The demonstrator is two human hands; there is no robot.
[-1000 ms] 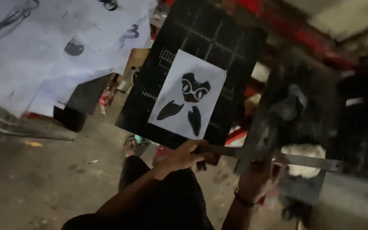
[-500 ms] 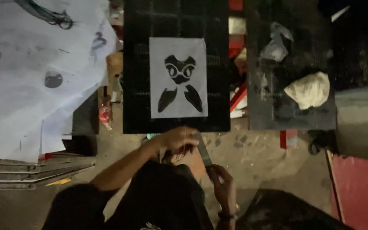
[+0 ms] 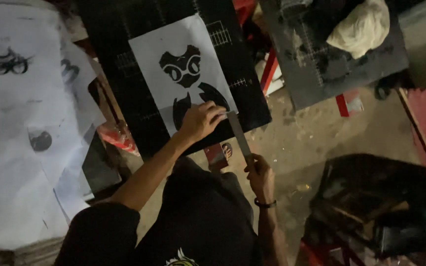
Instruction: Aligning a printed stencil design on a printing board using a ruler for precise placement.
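left hand point(image 3: 200, 120) had slid up onto the stencil point(image 3: 183, 74), pressed flat; right hand point(image 3: 260, 175) pinched the ruler's point(image 3: 239, 135) near end, its length pointing toward the left hand.

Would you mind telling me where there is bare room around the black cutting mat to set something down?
The bare concrete floor between the black cutting mat and the grey mat is free. The black mat's left strip, beside the white stencil sheet, is bare too. It is crowded at the mat's lower edge, where the left hand and right hand hold a metal ruler.
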